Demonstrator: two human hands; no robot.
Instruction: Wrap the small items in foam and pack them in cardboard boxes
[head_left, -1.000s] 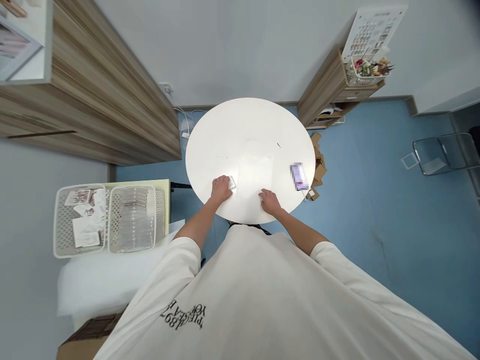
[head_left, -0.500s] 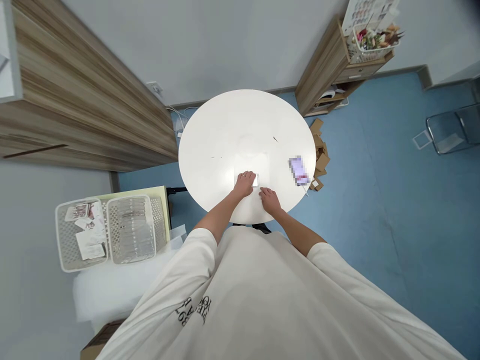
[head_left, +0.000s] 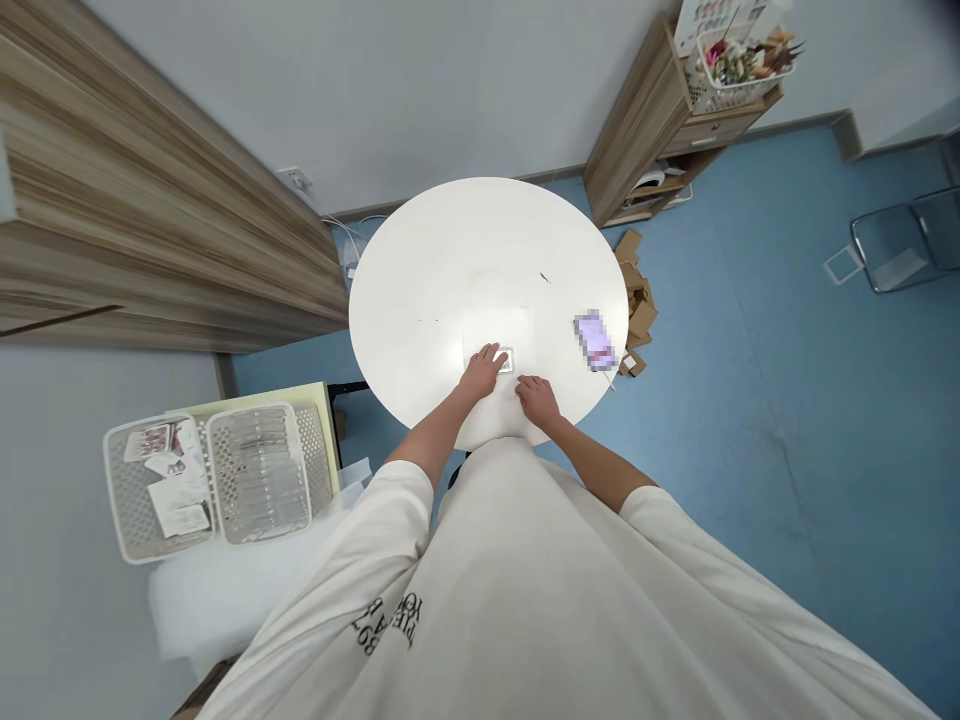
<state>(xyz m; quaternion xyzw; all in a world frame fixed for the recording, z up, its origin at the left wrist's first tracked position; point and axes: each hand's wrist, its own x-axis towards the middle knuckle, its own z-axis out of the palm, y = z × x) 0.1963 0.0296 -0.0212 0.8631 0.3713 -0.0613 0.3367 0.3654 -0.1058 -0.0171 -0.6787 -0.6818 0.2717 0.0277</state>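
Observation:
A small flat rectangular piece with a clear-looking border (head_left: pixel 505 361) lies on the white oval table (head_left: pixel 480 230), close to the table's near side. My left hand (head_left: pixel 481 373) rests at its left edge with fingers stretched out and the thumb against it. Just below and to the right is my right hand (head_left: pixel 538 402), its fingers bent and drawn together towards the thumb, the tips close to the piece but seemingly apart from it. Whether anything sits between those fingertips is too small to see.
A pixelated purple phone-like item (head_left: pixel 596 340) lies on the table's right side. White baskets (head_left: pixel 259 470) with clear pieces and cards (head_left: pixel 176 490) stand at left. Cardboard pieces (head_left: pixel 637 310) lie on the floor beside a wooden cabinet (head_left: pixel 637 130). A chair (head_left: pixel 900 245) is far right.
My left hand has shifted slightly off the small rectangular piece, so more of it shows, and its thumb is spread. The right hand stays nearly in place. The view has tilted slightly.

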